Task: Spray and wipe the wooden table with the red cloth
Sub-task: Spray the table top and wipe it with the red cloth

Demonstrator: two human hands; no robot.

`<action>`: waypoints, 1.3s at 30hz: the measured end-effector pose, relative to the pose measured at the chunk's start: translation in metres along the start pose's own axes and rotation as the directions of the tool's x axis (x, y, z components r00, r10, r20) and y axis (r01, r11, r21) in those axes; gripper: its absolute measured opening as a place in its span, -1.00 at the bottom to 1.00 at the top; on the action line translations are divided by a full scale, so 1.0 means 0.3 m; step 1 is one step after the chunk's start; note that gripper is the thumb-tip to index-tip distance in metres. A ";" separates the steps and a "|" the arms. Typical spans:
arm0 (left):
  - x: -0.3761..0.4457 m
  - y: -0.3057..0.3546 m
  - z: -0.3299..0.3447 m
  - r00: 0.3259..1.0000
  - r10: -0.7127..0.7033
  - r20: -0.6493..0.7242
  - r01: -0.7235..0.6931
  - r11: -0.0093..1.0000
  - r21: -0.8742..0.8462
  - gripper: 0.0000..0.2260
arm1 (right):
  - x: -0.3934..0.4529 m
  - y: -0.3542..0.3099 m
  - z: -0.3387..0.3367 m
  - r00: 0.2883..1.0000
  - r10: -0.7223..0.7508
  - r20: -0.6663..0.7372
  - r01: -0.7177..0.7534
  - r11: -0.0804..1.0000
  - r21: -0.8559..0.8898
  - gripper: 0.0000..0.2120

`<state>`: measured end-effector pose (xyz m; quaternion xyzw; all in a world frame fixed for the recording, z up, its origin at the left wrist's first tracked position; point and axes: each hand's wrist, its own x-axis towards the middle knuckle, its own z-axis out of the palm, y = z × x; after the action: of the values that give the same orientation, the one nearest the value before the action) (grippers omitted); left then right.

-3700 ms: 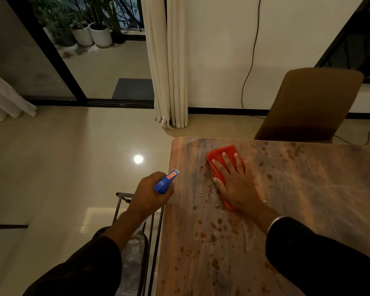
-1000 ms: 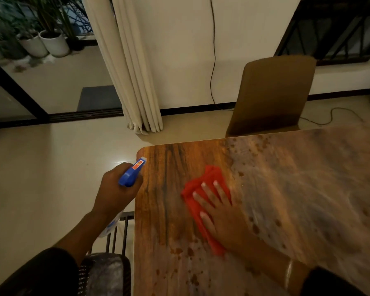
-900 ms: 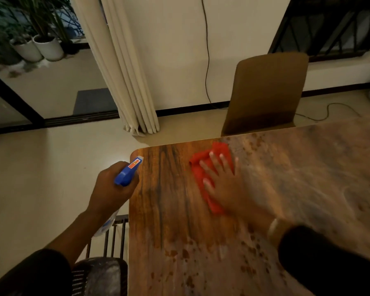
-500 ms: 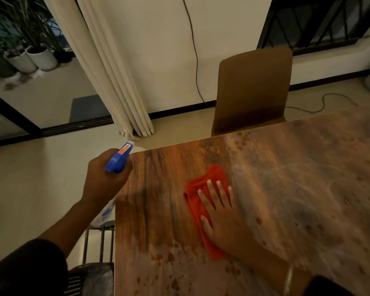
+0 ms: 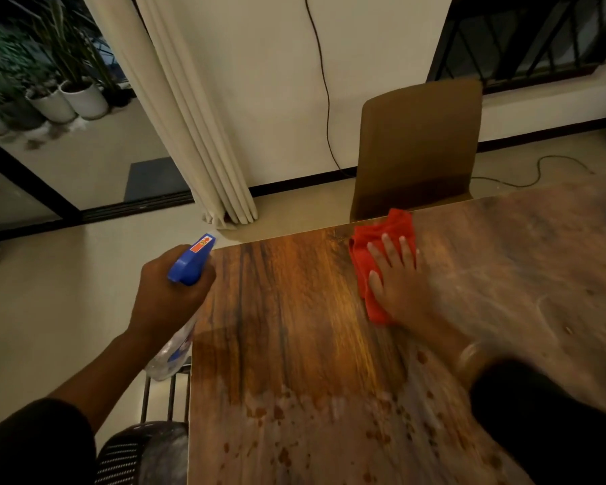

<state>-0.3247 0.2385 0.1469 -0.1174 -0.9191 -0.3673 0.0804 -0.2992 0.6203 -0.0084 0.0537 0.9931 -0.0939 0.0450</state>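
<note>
The wooden table (image 5: 294,309) fills the lower right of the view, with a dark glossy strip along its left part and brown spots near the front. My right hand (image 5: 396,285) presses flat, fingers straight, on the red cloth (image 5: 375,239) close to the table's far edge. My left hand (image 5: 168,295) grips a spray bottle (image 5: 191,260) with a blue trigger head just off the table's left edge; its clear body hangs below my fist.
A brown chair (image 5: 417,145) stands pushed against the table's far edge. A cream curtain (image 5: 189,134) hangs at the back left beside a glass door with potted plants (image 5: 67,96) outside. A dark metal chair (image 5: 147,449) sits low at the table's left side.
My right hand has slid the red cloth away from me, from the table's middle to its far edge. The left hand with the bottle has stayed by the table's left edge.
</note>
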 end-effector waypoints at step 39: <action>-0.389 -0.252 -0.107 0.990 -0.127 -0.065 0.119 0.986 -0.119 -0.88 | -0.554 -0.604 0.177 0.996 -0.050 -0.070 0.048 0.998 -0.039 -0.35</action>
<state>-0.2315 0.1450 0.0930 -0.0515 -0.8985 -0.4278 0.0840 -0.1511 0.4170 -0.0109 0.0318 0.9967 -0.0745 0.0083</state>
